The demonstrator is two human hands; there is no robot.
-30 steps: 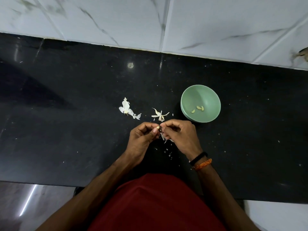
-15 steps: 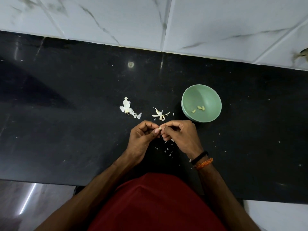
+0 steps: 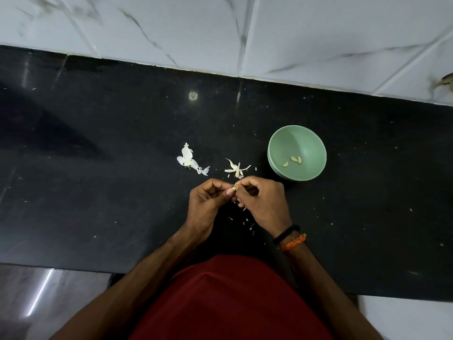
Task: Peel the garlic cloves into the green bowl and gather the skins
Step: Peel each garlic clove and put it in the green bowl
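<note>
1. Three peeled cloves (image 3: 293, 160) already lay in the green bowl (image 3: 279, 143), which stood on the black desk (image 3: 98, 192) just beyond your right hand (image 3: 264, 202).
2. You were mid-peel: your left hand (image 3: 206, 204) and right hand met above the desk, the fingers of both pinched on one garlic clove (image 3: 233, 188), which showed only as a pale tip between them.
3. How much skin remained on that clove could not be told; it was mostly hidden.
4. Judgement: the next move called for stripping the last skin, then a short reach right to drop the clove in the bowl.
5. Two skin clusters (image 3: 190, 160) (image 3: 236, 168) lay ungathered beyond your hands, with small flakes (image 3: 248, 223) beneath your wrists; gathering remained undone.
</note>
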